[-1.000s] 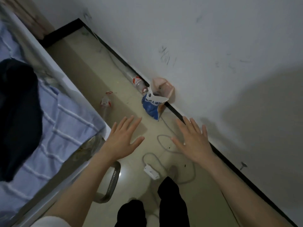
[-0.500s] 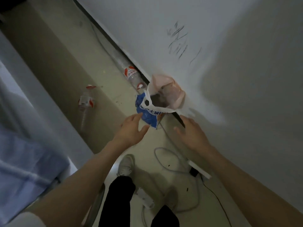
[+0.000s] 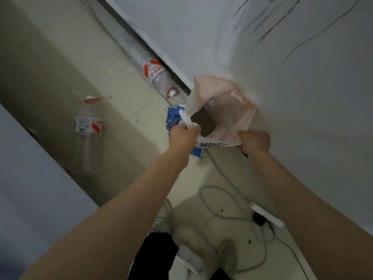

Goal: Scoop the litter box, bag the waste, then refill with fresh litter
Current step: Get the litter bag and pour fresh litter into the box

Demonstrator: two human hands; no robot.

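- While both hands grip it, the pink bag [image 3: 228, 110] stays spread open: left hand [image 3: 184, 136] pinching the near rim, right hand [image 3: 254, 140] the opposite edge.
- Beneath the hands, the blue litter bag [image 3: 173, 119] leans by the wall.

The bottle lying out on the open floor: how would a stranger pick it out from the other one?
Start at the white wall and cross the floor leftward. The clear plastic bottle lies alone in shadow; unlike the second bottle along the baseboard, its cap points away from the wall.

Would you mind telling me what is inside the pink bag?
The pink bag, held open by the left hand and right hand, shows only a dark hollow; its contents are hidden in shadow.
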